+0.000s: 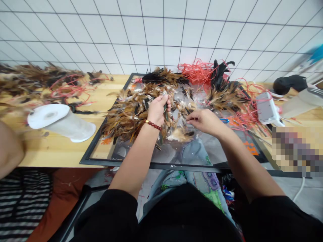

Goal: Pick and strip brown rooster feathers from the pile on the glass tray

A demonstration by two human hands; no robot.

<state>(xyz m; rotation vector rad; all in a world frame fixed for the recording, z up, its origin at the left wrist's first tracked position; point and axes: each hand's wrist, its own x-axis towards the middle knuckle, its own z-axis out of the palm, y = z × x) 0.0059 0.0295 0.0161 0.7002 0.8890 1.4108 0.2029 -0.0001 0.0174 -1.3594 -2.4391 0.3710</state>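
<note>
My left hand, with a red bead bracelet at its wrist, is closed around a few feathers; a dark one shows below its fingers. The quills' tips between thumb and finger are too small to make out. Just to the right, my right hand has its fingertips pinched together over loose pale feathers; what they hold, if anything, is hidden. A large heap of brown feathers spreads left of and beneath my left hand, on a black-framed glass panel.
Behind lie red plastic strips and black feathers. A white spool stands left, near another person's arm. At right are a blue cutter, a white device and a translucent container. A tiled wall bounds the table.
</note>
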